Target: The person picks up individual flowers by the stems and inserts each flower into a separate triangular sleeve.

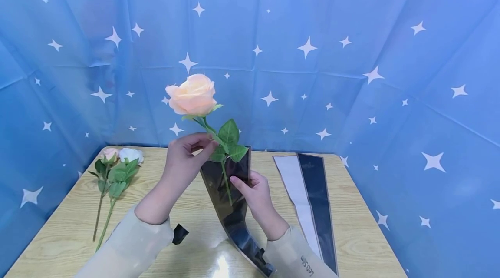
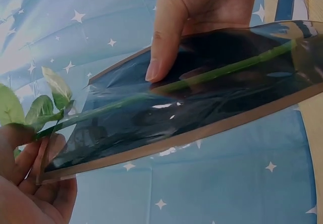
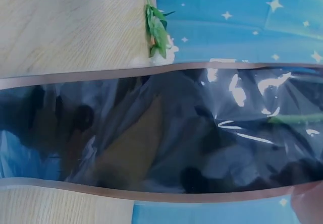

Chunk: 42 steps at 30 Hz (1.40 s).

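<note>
Pink rose: The pink rose [image 1: 110, 153] lies on the left of the table [image 1: 363, 230], bloom toward the backdrop, stem toward you.
White rose: The white rose [image 1: 131, 155] lies just beside it, on its right, green leaves close against its neighbour.
Left hand: Your left hand [image 1: 186, 155] pinches the peach rose's stem below the bloom, thumb and fingers meeting near the leaves. In the left wrist view the corner of the sleeve mouth overlaps these fingers.
Peach rose: The peach rose [image 1: 193, 95] is held above the table, tilted, bloom to the upper left. Its bloom and leaves stand outside the sleeve; its lower stem [image 1: 225, 176] lies inside, visible through the glossy film.
Sleeve: The black, brown-edged sleeve [image 1: 233, 219] is raised at its mouth and curves down toward your right cuff [image 1: 294, 249].
Right hand: Your right hand [image 1: 256, 193] grips the sleeve's right edge, thumb across the front, fingers largely hidden behind.
White strip: The white strip [image 1: 294, 182] lies on the table, right of your right hand.
Dark strip: The dark strip [image 1: 317, 191] lies along its right side.
Backdrop: The blue backdrop [image 1: 273, 21] with white stars stands behind the table.
</note>
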Motion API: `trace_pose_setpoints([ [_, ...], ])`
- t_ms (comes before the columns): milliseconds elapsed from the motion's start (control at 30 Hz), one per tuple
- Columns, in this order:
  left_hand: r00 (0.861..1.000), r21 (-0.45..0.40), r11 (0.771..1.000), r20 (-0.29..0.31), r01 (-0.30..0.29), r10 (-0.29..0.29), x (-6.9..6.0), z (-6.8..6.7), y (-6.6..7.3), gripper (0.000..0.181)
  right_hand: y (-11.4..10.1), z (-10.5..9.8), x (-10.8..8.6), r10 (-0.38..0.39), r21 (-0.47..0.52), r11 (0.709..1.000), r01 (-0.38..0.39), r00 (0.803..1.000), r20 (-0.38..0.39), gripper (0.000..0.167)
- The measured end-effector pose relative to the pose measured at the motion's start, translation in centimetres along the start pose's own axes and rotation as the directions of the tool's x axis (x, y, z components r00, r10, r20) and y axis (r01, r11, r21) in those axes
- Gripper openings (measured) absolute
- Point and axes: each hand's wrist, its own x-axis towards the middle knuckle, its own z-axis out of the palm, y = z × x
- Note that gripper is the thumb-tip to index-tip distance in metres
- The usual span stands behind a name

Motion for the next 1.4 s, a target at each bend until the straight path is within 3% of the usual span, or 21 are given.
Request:
trace_pose_setpoints([
  [133,1.000,-0.013,1.000,-0.013,0.011,-0.011,0.11,-0.16,0.37,0.012,0.06,-0.01,-0.01,-0.002,0.009,1.000,0.002,1.000,0.004,0.023],
  [267,0.997,-0.041,0.999,-0.063,0.032,-0.034,0.15,-0.11,0.47,0.013,0.01,-0.01,-0.08,0.004,0.015,1.000,-0.004,1.000,0.004,0.024],
  [500,0.979,-0.037,0.999,-0.204,0.010,-0.017,0.16,-0.03,0.37,0.011,0.09,-0.02,-0.08,-0.006,0.009,1.000,0.006,1.000,0.014,0.024],
  [700,0.970,-0.026,1.000,-0.243,-0.005,-0.001,-0.03,0.04,0.46,0.006,0.04,0.00,-0.10,-0.012,-0.005,1.000,0.012,1.000,0.020,0.023],
  [1033,0.939,0.083,0.993,-0.327,-0.087,0.110,-0.28,0.12,0.25,0.006,-0.11,-0.03,-0.22,-0.007,0.001,1.000,0.007,1.000,0.025,0.024],
  [1400,0.918,0.189,0.969,-0.331,-0.161,0.217,-0.25,0.24,0.00,0.008,-0.04,-0.18,-0.22,0.011,-0.004,1.000,-0.011,1.000,0.020,0.025],
])
